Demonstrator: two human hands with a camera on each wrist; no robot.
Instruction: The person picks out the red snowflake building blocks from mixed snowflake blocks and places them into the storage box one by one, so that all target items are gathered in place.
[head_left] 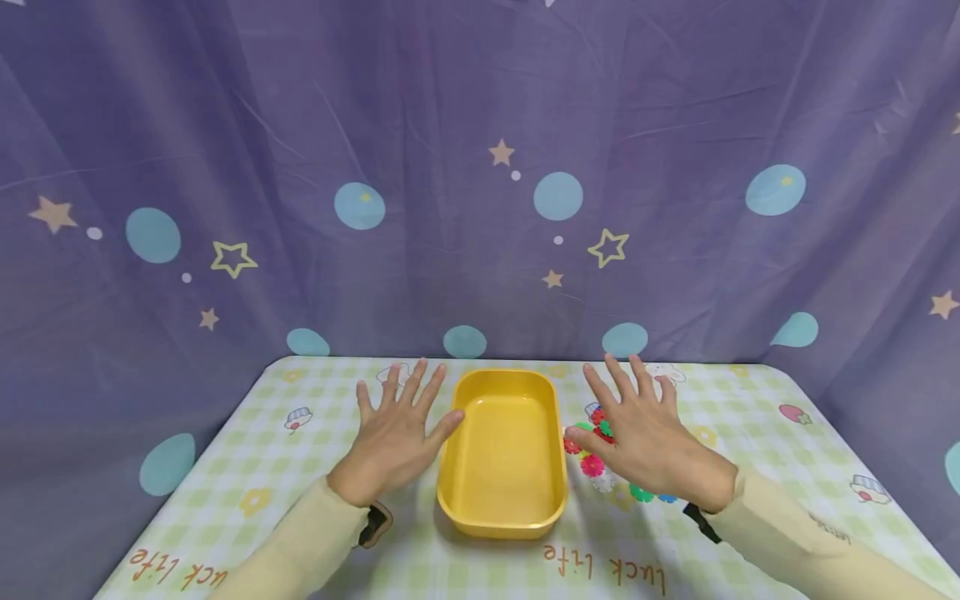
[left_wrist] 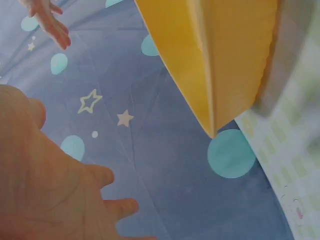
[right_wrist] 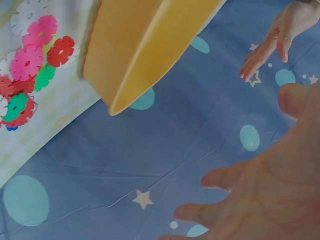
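Yellow tray (head_left: 506,454) on checked tablecloth (head_left: 300,458). Left hand (head_left: 396,440) at its left, fingers spread wide, empty; right hand (head_left: 647,442) at right, equally spread, empty, near colourful flower-shaped pieces (head_left: 592,465).

Checked tbl (head_left: 765,446) w/ yel. tray (head_left: 504,458) & multicol. flower discs (head_left: 592,465)

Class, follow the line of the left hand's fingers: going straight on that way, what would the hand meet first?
Probably the purple curtain; the left hand points towards it over the table, though depth is hard to judge.
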